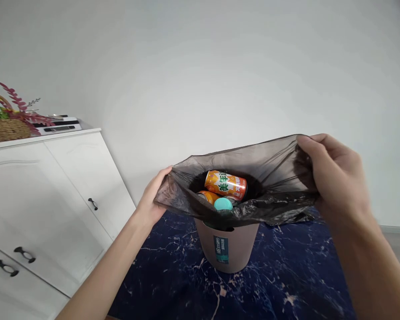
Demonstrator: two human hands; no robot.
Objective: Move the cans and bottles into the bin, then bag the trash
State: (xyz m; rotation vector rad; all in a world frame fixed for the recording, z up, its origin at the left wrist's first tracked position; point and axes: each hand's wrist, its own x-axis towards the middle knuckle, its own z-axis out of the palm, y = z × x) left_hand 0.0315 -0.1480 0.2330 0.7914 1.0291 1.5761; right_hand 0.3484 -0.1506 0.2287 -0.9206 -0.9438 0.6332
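A thin black garbage bag is stretched wide between my two hands above a brownish trash bin. My left hand is closed on the left edge of the bag's mouth, its fingers partly behind the plastic. At the right edge, my right hand pinches the rim between thumb and fingers. Inside the bag lie an orange drink can on its side, a second orange can partly covered, and something with a turquoise cap. The bag's lower part is hidden in the bin.
The bin stands on a dark blue marble-patterned surface. To the left is a white cabinet with black handles, carrying a wicker basket of artificial plants and a white-and-black device. A plain pale wall rises behind.
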